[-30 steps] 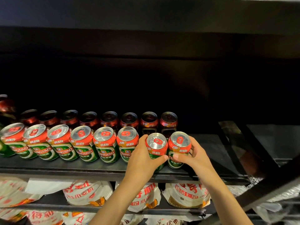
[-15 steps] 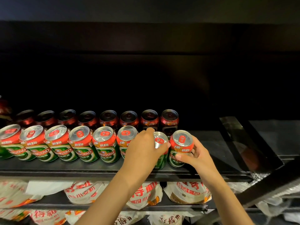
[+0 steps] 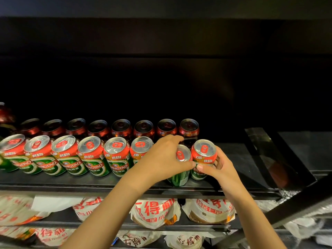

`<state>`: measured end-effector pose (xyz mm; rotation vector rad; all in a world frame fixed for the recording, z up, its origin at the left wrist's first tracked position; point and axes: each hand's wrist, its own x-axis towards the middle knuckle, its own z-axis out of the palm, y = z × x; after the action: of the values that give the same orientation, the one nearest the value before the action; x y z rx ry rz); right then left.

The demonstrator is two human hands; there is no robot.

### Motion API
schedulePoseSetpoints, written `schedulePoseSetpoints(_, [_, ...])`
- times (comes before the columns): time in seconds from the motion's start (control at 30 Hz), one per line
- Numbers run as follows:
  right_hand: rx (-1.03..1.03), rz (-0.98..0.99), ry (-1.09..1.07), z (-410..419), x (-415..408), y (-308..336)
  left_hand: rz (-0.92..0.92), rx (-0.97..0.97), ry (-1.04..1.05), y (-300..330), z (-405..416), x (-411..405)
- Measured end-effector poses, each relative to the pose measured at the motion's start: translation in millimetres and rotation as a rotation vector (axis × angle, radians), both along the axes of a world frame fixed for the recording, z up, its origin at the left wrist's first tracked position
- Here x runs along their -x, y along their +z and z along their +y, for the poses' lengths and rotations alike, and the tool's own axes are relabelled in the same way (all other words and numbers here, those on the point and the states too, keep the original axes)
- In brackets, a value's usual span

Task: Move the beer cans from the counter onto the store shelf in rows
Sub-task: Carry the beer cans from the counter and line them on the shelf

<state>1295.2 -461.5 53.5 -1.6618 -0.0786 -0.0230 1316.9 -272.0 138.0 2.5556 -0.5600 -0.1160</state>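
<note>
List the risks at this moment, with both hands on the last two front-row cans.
1. The can under the left hand stands nearer the shelf's front edge than its neighbours; a nudge forward might tip it off.
2. The right hand grips the end can, which touches the left-hand can; shifting one may knock the other askew.
3. The left hand's fingers reach toward the back row and could bump it.

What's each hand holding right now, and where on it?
The left hand grips one beer can around its upper side; the right hand grips the end can around its side.
</note>
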Motion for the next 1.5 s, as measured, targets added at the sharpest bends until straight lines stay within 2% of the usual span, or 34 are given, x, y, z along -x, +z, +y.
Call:
schedulePoseSetpoints(0.17, [0.015,-0.001,0.011,-2,-1,0,-0.123,-0.113,0.059,-2,-4,-2])
schedulePoseSetpoints(0.33, [0.011,0.019,0.019,-4,-1,0,-0.019,-0.027,-0.084,3,0,-7])
schedulePoseSetpoints(0.43, [0.009,0.028,0.017,-4,-2,-2,0.065,-0.050,-0.179,3,5,-11])
schedulePoseSetpoints(0.53, [0.007,0.037,0.006,-4,-2,-4,0.067,-0.077,-0.209,2,7,-12])
schedulePoseSetpoints(0.8, [0.026,0.036,-0.002,-4,-3,-6,-0.149,-0.217,-0.028,-3,-2,-10])
schedulePoseSetpoints(1.0, [0.026,0.025,-0.014,-4,-4,-5,-0.040,-0.105,-0.130,1,2,-15])
schedulePoseSetpoints(1.27, [-0.011,0.039,0.062,0,-12,-2,0.013,-0.173,-0.218,14,15,-30])
schedulePoseSetpoints(1.5, [0.005,0.039,0.066,0,-12,-6,0.074,-0.149,-0.250,10,16,-32])
